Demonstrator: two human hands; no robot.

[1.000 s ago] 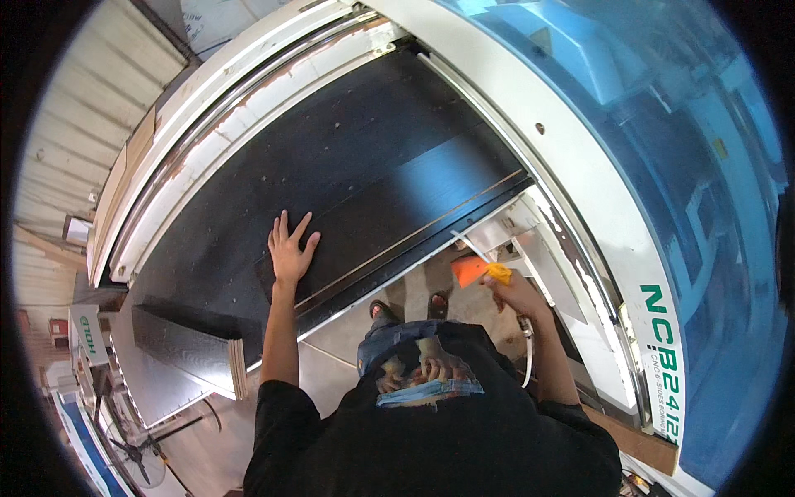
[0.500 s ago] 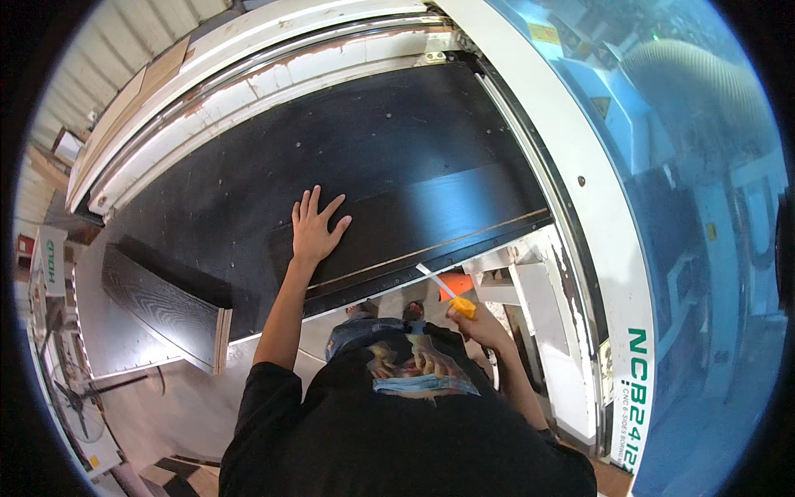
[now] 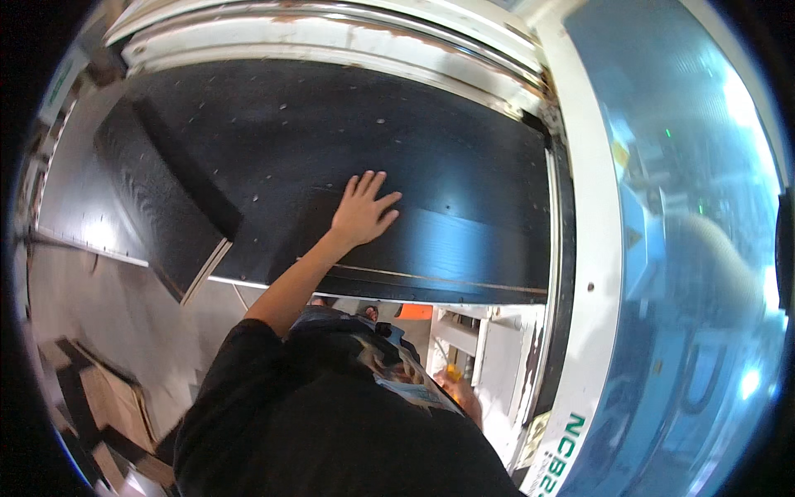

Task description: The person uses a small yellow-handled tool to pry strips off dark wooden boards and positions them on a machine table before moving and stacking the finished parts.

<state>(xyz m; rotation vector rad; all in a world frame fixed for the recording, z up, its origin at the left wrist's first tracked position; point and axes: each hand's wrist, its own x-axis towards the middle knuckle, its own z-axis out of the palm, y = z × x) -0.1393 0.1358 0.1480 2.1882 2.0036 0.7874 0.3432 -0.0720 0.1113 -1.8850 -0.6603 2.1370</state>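
Note:
My left hand [image 3: 364,211] lies flat with fingers spread on a dark wood-grain panel [image 3: 460,240], whose near edge shows a thin light-brown strip. That panel rests on the black machine table [image 3: 323,124]. Low beside my body, my right hand [image 3: 464,396] is closed round a yellow-handled tool [image 3: 452,373]. My shirt and the angle hide part of that hand, and the tool's blade cannot be made out now. To the left, a stack of dark wood-grain panels [image 3: 161,199] lies askew, its end jutting past the table's near edge.
A white machine frame [image 3: 584,273] with a blue transparent cover [image 3: 687,331] bounds the right side. White rails [image 3: 331,37] run along the far side. An orange object [image 3: 414,311] is below the near edge. Boards [image 3: 112,398] lie at the lower left.
My view has turned to the right. My right hand has drawn back from the panel's near edge with the yellow-handled tool. My left hand still lies on the panel.

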